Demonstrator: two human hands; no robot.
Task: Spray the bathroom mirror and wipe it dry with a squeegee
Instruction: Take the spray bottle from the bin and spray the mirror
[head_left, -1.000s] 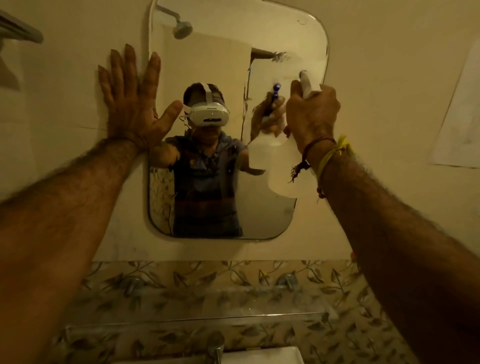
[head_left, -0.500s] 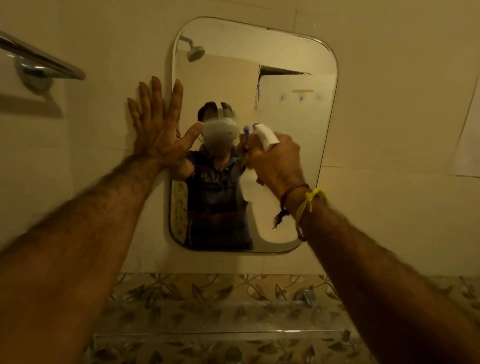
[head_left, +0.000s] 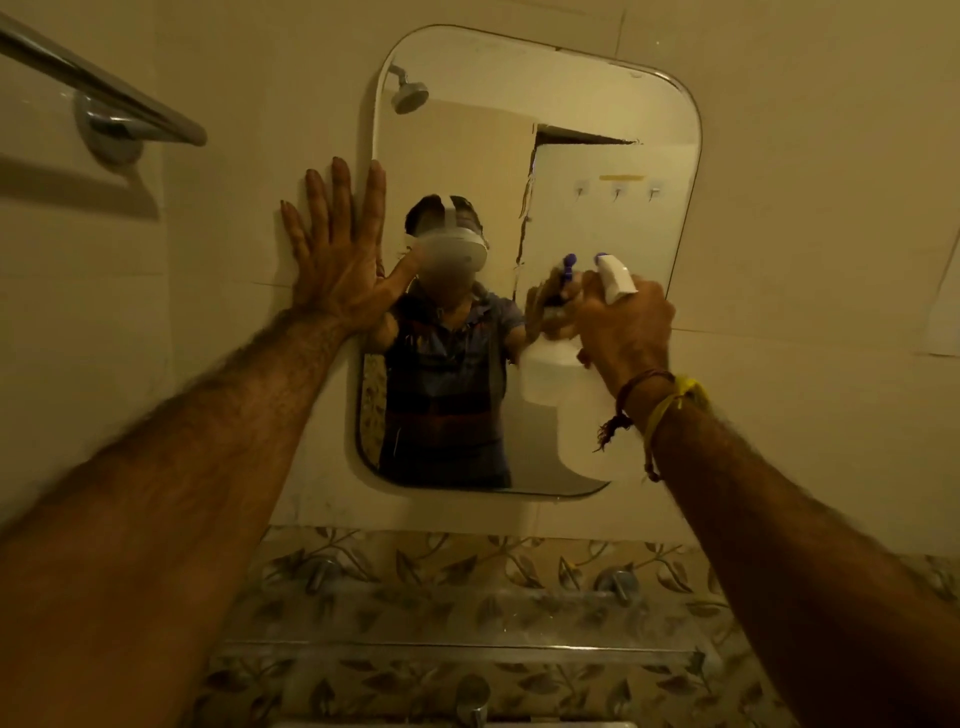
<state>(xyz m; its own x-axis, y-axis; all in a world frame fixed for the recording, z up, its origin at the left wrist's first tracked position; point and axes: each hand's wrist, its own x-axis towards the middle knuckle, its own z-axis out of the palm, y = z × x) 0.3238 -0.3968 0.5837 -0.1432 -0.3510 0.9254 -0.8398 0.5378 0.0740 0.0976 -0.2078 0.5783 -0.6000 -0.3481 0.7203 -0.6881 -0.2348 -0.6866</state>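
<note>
Right hand (head_left: 626, 327) grips spray bottle (head_left: 615, 278) near mirror (head_left: 597, 104); left hand (head_left: 337, 254) flat, fingers spread; no legible label.

Dim, warm yellow-brown light fills the scene. The chrome towel rail (head_left: 98, 88) casts a soft shadow beneath it onto the wall. Motion blur smears both forearms, and the wide lens bends the rounded rectangular wall mirror (head_left: 597, 130) and the frame edges.

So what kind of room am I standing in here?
Most likely a bathroom. A wall mirror reflects a shower head, a chrome towel bar is fixed to the wall at the left, and a glass shelf runs below the mirror, above what looks like a tap.
</note>
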